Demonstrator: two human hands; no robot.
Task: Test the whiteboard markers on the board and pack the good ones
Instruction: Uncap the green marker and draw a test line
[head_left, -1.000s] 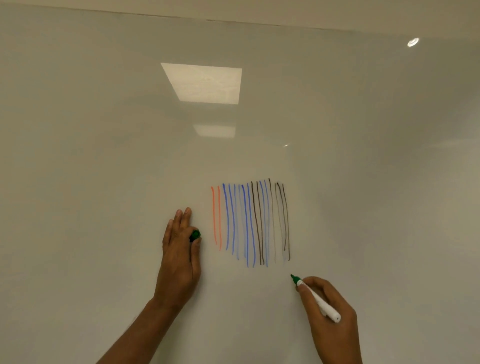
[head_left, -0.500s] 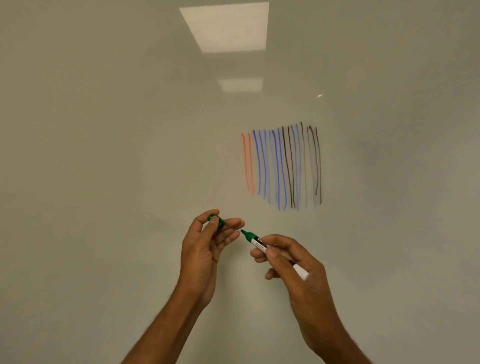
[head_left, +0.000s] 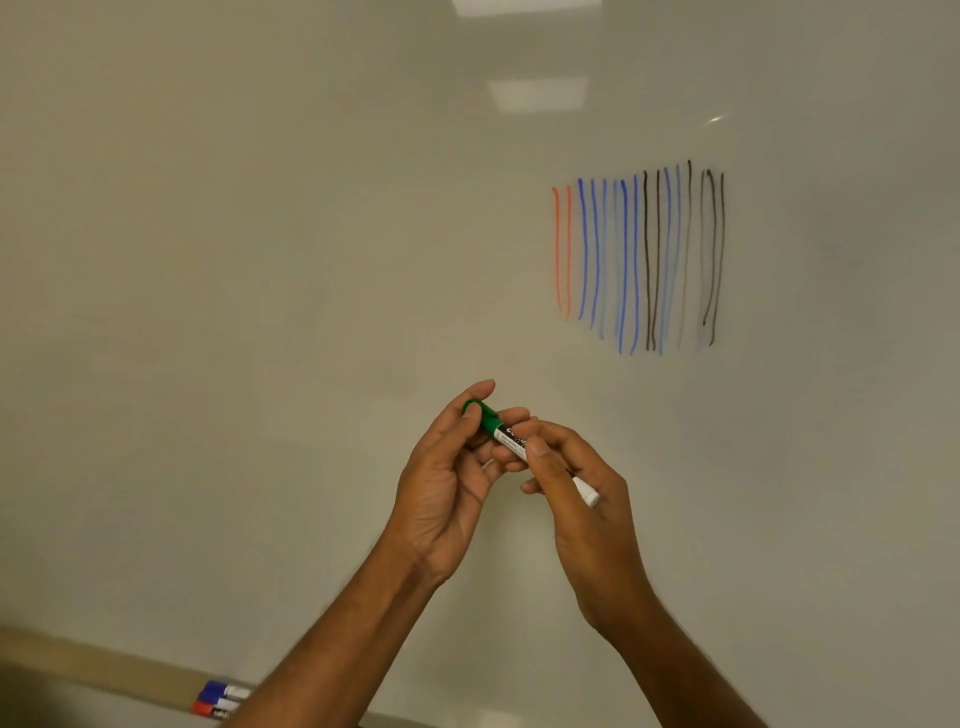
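Whiteboard (head_left: 260, 260) with coloured strokes (head_left: 639, 260) rises behind the green marker (head_left: 506, 436), capped end pinched by the left hand (head_left: 447, 488), barrel gripped by the right hand (head_left: 587, 493); blue marker (head_left: 223, 691) and red marker (head_left: 210, 707) lie on the ledge (head_left: 104, 670) below.

Ledge (head_left: 130, 699), blue marker (head_left: 224, 691), red marker (head_left: 213, 708)

We see two hands, the left hand (head_left: 441, 483) and the right hand (head_left: 582, 499), each joined to a long forearm that reaches the bottom edge of the picture. Both are bare, with skin showing from the fingertips as far up as we can follow. The left forearm (head_left: 332, 649) and the right forearm (head_left: 675, 660) are lean. Fine short hairs show along the right one's edge. The right thumb (head_left: 536, 448) has a short, plain nail.
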